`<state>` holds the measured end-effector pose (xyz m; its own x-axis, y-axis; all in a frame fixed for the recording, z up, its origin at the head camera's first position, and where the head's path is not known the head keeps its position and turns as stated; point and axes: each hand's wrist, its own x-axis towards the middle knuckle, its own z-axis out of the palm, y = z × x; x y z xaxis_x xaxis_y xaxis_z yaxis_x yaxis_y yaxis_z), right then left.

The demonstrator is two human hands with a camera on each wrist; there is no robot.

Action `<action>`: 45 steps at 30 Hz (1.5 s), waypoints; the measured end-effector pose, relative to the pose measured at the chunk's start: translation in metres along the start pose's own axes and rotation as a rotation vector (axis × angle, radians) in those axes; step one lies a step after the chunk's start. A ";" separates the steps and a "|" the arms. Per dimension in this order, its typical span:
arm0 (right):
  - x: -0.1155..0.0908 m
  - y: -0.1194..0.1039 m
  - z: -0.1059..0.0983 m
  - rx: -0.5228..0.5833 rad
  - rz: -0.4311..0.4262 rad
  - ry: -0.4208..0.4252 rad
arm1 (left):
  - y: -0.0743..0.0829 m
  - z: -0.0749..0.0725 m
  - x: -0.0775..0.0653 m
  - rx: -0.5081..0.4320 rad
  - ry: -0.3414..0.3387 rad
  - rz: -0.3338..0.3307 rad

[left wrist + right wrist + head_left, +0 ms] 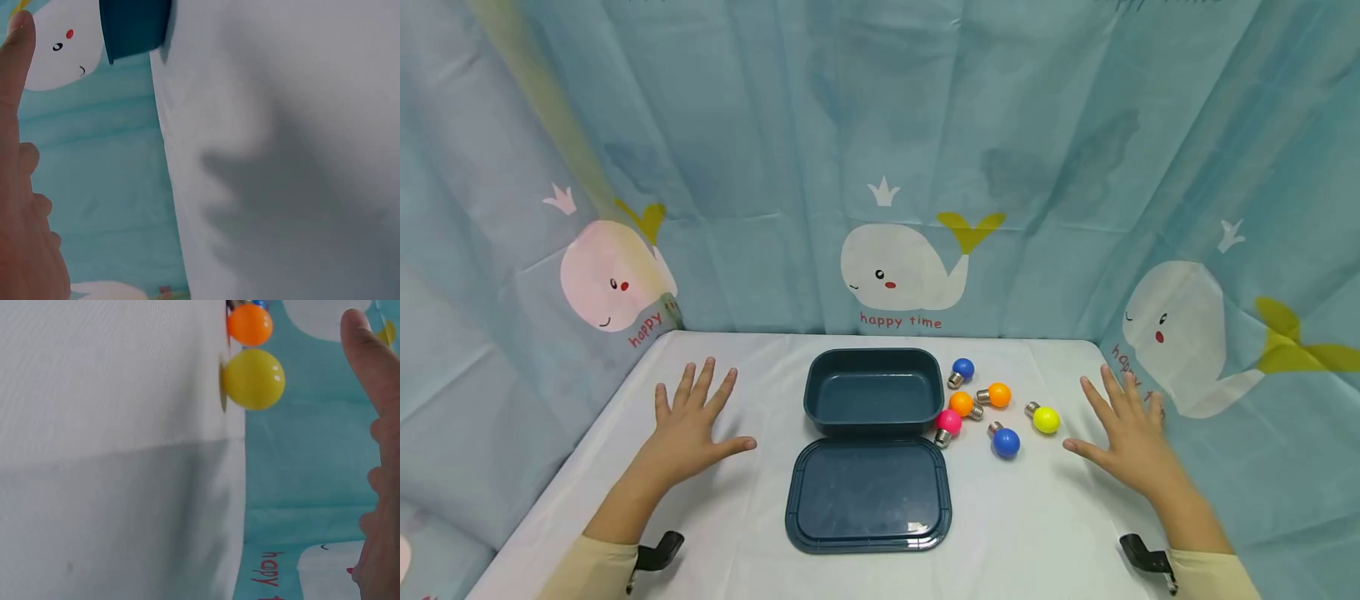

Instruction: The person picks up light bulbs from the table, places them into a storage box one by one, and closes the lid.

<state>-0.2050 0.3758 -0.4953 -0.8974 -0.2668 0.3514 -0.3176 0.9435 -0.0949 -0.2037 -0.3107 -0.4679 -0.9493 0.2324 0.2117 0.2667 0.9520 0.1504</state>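
Observation:
Above the table's left side, my left hand [691, 435] is held with fingers spread, touching nothing. My right hand [1131, 442] hovers likewise on the right, nearest to a yellow bulb [1046, 420]. Between them stands a dark teal open box [874, 425], with its flat lid [868, 496] lying in front of it. Right of the box lie small coloured bulbs with metal screw bases: a pink one [950, 422], orange ones [961, 404] [999, 394], and blue ones [963, 368] [1006, 442]. The right wrist view shows the yellow bulb [254, 379] close up.
A white cloth covers the table [730, 533]. Blue-green curtains [760, 167] with printed whales hang behind it and on both sides. Black wrist mounts [660, 551] sit at both sleeves. In the left wrist view the box corner [134, 28] shows at the top.

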 end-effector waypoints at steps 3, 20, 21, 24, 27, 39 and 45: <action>0.001 -0.003 0.003 0.023 0.004 0.013 | 0.005 0.006 0.004 -0.071 0.001 -0.008; 0.013 -0.015 0.015 0.286 0.028 0.026 | 0.043 0.027 0.028 -0.469 0.030 -0.141; 0.014 -0.016 0.016 0.293 0.032 0.023 | 0.046 0.028 0.029 -0.481 0.034 -0.148; 0.016 -0.018 0.020 0.311 0.046 0.014 | 0.054 0.031 0.032 -0.514 0.045 -0.159; 0.018 -0.019 0.023 0.335 0.062 0.001 | 0.061 0.036 0.035 -0.542 0.056 -0.159; 0.022 -0.023 0.033 0.418 0.090 -0.044 | 0.079 0.060 0.037 -0.653 0.056 -0.206; 0.023 -0.022 0.037 0.452 0.128 -0.091 | 0.082 0.071 0.036 -0.682 0.059 -0.214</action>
<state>-0.2304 0.3413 -0.5196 -0.9547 -0.1895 0.2293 -0.2862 0.7951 -0.5347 -0.2282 -0.2098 -0.5163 -0.9870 0.0248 0.1590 0.1384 0.6345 0.7604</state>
